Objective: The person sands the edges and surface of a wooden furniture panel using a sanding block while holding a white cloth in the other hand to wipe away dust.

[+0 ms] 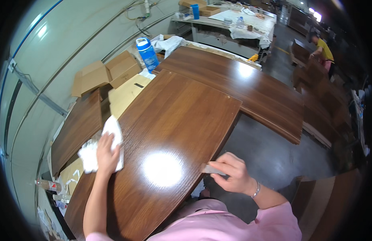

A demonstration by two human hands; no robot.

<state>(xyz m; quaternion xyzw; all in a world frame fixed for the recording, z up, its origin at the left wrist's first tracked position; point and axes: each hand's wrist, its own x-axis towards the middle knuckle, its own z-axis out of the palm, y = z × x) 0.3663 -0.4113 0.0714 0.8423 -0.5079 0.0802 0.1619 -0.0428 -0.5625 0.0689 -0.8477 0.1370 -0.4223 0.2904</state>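
A glossy brown wood-grain panel point(174, 116) lies in front of me, with bright light reflected on it. Along its left edge, my left hand point(107, 154) presses on a bunched white cloth point(113, 127), its fingers bent over the fabric. My right hand point(233, 174), a bracelet at its wrist, is at the panel's right edge. Between its thumb and fingers it pinches a small flat grey blade-like scraper point(212, 170), whose tip reaches the panel's edge. The scraper's exact kind is hard to make out.
Another brown panel point(230, 80) lies across the far side. A blue bottle point(147, 54) and an opened cardboard box point(121, 68) stand at the back left. A cluttered worktable point(218, 24) is beyond. At the far right, a person in yellow point(324, 52) bends over stacked panels.
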